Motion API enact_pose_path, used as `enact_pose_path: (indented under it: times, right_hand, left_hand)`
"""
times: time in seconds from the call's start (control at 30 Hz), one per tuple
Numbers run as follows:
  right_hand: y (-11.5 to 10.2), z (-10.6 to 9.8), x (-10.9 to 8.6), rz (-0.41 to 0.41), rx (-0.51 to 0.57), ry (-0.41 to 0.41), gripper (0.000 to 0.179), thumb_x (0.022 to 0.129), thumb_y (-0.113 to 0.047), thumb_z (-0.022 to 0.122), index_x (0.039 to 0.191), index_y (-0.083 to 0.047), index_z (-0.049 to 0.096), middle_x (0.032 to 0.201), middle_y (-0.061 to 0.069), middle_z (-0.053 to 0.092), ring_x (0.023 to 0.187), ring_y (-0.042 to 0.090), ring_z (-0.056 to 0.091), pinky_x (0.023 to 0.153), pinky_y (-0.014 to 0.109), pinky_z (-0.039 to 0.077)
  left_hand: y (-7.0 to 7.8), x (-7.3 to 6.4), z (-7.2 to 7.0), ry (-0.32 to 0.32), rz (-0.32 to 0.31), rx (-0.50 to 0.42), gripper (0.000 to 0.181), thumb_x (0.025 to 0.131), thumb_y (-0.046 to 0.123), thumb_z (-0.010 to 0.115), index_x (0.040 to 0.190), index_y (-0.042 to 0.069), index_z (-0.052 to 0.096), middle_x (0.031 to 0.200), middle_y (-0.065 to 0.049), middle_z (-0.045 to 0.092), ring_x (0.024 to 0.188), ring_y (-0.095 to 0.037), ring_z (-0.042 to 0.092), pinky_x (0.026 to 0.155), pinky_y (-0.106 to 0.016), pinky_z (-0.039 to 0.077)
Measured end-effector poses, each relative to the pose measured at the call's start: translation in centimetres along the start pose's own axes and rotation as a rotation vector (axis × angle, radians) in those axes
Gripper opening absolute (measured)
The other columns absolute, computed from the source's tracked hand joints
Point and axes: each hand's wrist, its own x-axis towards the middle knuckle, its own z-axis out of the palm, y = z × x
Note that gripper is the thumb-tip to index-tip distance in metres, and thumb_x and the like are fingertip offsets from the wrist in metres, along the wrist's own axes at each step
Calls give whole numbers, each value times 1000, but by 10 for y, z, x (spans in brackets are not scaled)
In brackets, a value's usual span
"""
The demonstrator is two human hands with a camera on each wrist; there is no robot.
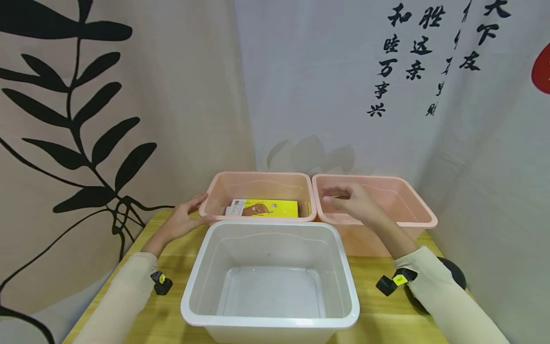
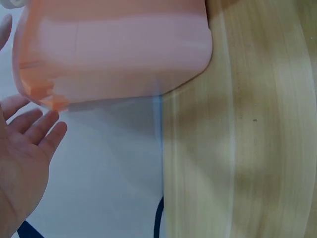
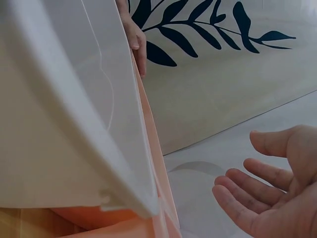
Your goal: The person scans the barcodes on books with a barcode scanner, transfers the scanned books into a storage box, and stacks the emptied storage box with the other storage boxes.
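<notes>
At the left rim of the left pink bin [image 1: 219,179], my left hand [image 1: 182,222] has its fingers loosely spread, the fingertips right at the bin's corner. The left wrist view shows that hand [image 2: 25,158] with nothing gripped. Inside this bin lies a yellow box [image 1: 283,208] with a brown picture and a white end. My right hand [image 1: 350,203] hovers over the right pink bin [image 1: 423,210], palm inward and fingers slightly bent. In the right wrist view this hand [image 3: 277,193] holds nothing.
A large white bin [image 1: 270,272] stands in front of the pink ones on the wooden table [image 1: 167,315]. A dark round object [image 1: 451,272] sits partly under the right sleeve. Printed curtains [image 1: 197,95] hang behind and beside the table.
</notes>
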Motion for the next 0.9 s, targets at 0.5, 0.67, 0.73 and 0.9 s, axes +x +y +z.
enact_pose_path:
  times: [0.5,0.67,0.73,0.9]
  right_hand:
    - [16,-10,-48,-52,5,41,40,99,-22,70,133,-1,65,130,17,68,115,27,69,89,21,57]
    - [28,-3,-67,-49,8,56,40,98,-22,71,131,0,66,129,17,69,112,22,69,89,20,56]
    - [31,-1,-74,-48,10,60,41,98,-22,72,131,0,66,129,16,69,113,23,69,89,20,56]
    - [38,5,-90,-41,-17,98,41,97,-21,73,131,-1,66,129,16,68,112,29,69,86,21,57]
  left_hand:
    - [32,-34,-5,84,137,12,75,94,37,75,156,11,42,163,-12,37,143,-43,41,111,-69,36]
    - [35,-57,1,122,138,46,69,95,37,73,152,9,48,157,-15,45,139,-44,45,110,-66,39]
    - [36,-66,4,133,128,50,67,95,37,73,152,10,49,155,-16,48,136,-43,49,108,-66,42]
    - [38,-86,13,161,153,43,59,97,29,72,149,9,52,149,-15,53,130,-38,55,103,-61,48]
